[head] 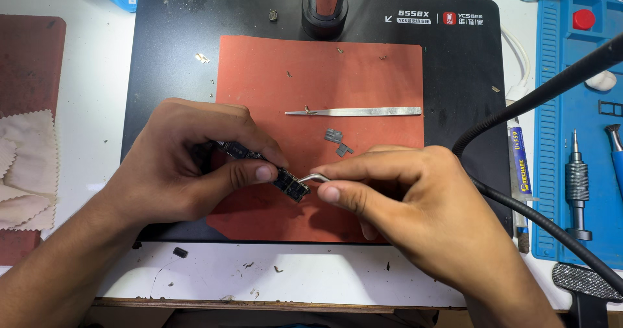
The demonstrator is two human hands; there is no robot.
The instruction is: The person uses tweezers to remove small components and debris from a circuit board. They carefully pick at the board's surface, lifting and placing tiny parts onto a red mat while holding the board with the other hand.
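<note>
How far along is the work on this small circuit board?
Done: small metal pieces already lie loose on the red mat. In hand: the left hand grips the circuit board while the right hand works curved tweezers at its end. Left: cannot tell; straight tweezers lie unused.

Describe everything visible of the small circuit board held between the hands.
The circuit board is a narrow, dark strip studded with small chips and shielding blocks. It is held tilted, just above the red mat. The left hand pinches it between thumb and fingers, covering its left part. The right hand brings the bent tip of a metal tool to its lower right end. Finer component detail cannot be made out.
</note>
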